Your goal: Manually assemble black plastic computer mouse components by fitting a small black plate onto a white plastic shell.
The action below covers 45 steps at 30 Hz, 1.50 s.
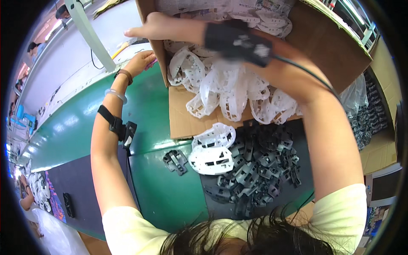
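Observation:
My left hand (142, 62) is beside the left wall of a cardboard box (180, 121), its fingers closed on a small pinkish thing (151, 64) that I cannot make out. Across the box reaches my right arm, and my right hand (163, 29) is over the left wall. Its thumb side points left, but most of its fingers are hidden. Many white perforated plastic shells (233, 91) fill the box and spill over its near flap. Two white curved shells (211, 160) rest on the green table in front, next to a small black plastic part (175, 162).
A heap of black plastic parts (259, 170) lies on a dark mat to the right of the white shells. Another box (384, 144) with bagged black parts stands far right. A grey metal post (91, 36) rises at the left. A person's arm (26, 193) shows at far left.

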{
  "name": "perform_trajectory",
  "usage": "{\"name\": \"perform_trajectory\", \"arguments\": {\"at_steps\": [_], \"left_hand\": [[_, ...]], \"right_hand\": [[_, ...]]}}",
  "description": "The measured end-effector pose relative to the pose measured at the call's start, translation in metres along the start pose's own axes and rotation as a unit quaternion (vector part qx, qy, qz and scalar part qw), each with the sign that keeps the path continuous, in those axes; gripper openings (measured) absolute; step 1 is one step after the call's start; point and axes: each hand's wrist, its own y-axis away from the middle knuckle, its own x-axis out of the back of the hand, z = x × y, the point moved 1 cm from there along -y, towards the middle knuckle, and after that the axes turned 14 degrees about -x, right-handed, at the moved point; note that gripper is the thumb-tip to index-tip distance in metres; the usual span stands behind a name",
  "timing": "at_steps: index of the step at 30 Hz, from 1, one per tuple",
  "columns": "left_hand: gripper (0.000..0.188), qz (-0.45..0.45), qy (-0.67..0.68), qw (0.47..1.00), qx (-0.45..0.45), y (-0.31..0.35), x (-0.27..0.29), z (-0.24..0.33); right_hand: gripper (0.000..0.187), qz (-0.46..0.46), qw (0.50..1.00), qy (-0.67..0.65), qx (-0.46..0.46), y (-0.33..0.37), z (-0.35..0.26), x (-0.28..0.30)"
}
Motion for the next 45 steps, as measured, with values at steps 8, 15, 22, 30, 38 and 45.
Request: {"name": "perform_trajectory", "arguments": {"at_steps": [8,15,22,30,38,45], "left_hand": [[0.027,-0.031,0.034,0.999,-0.005,-0.016,0.003,0.008],[0.024,-0.061,-0.071,0.996,0.000,-0.015,0.014,0.007],[0.033,0.026,-0.110,0.991,0.073,0.002,0.011,-0.002],[0.031,0.030,-0.075,0.995,0.061,0.021,0.019,-0.011],[0.031,-0.073,-0.089,0.993,-0.006,-0.007,0.028,-0.005],[0.031,-0.082,0.010,0.996,0.020,-0.003,0.022,-0.019]], "right_hand": [[0.029,-0.022,0.988,0.130,0.085,0.000,-0.011,0.018],[0.023,-0.025,0.966,0.223,0.131,-0.002,-0.013,0.011],[0.020,0.013,0.926,0.343,0.154,-0.001,-0.014,-0.001],[0.019,-0.001,0.862,0.440,0.251,-0.028,-0.004,-0.012],[0.019,-0.054,0.953,0.274,0.121,-0.003,-0.015,0.007],[0.023,-0.034,0.977,0.206,0.041,0.002,-0.017,0.002]]}}
